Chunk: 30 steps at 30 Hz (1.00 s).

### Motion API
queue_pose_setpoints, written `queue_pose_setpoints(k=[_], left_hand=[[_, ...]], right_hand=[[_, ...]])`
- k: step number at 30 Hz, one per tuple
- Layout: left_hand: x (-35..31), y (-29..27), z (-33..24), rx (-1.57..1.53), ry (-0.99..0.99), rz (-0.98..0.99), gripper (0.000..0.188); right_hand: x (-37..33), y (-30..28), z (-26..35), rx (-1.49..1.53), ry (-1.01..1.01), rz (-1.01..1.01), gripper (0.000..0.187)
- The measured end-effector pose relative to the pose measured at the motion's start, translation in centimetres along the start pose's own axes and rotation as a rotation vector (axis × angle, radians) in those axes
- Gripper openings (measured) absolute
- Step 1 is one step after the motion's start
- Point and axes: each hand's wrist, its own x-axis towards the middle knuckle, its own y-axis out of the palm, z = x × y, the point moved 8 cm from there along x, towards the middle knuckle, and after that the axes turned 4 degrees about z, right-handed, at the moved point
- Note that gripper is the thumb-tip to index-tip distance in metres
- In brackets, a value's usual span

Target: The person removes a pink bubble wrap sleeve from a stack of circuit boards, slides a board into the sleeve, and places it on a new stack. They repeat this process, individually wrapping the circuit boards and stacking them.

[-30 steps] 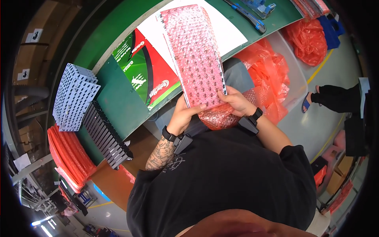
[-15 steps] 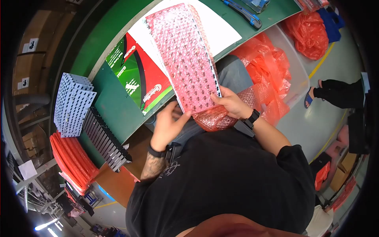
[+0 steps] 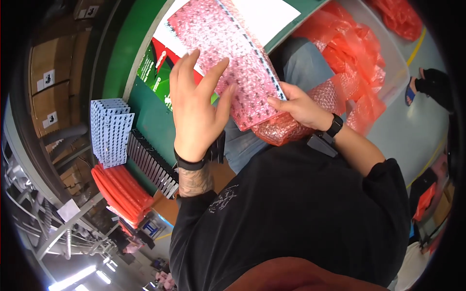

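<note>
A flat panel with dark parts along it, in a pink bubble-wrap bag (image 3: 238, 68), slants from the bench over my lap. My right hand (image 3: 303, 109) grips its near right corner, thumb on top and fingers beneath. My left hand (image 3: 196, 106) is raised at the left of the bag, fingers spread and holding nothing; it hides part of the bag's left edge. Under the near end lies more red bubble wrap (image 3: 279, 130), across my lap. A white sheet (image 3: 279, 19) lies beneath the far part of the bag.
White panels with dark dots (image 3: 111, 133) stand at the left of the green bench (image 3: 153, 114), by a black slotted rack (image 3: 150, 162). Stacked red bags (image 3: 121, 191) sit nearer. At right, a clear tub (image 3: 400, 65) holds red bubble wrap; a person's sandalled foot (image 3: 410, 92) is beyond.
My left hand has left the bag's near corner and moved up and forward, its fingers spreading. The bag has shifted slightly in my right hand, and the whole view has turned a little.
</note>
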Motion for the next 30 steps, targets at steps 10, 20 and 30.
queue_pose_setpoints(k=[10, 20, 30], left_hand=[[2.7, 2.7, -1.3, 0.041, 0.075, 0.023, 0.043], [-11.4, 6.3, 5.0, -0.952, -0.888, -0.004, 0.032], [-8.1, 13.8, 0.1, -2.063, -0.848, -0.232, 0.048]], right_hand=[[0.1, 0.4, 0.6, 0.013, -0.068, 0.082, 0.043], [-0.3, 0.1, 1.3, -0.034, -0.041, 0.084, 0.044], [-0.8, 0.7, 2.8, -0.009, 0.056, 0.021, 0.037]])
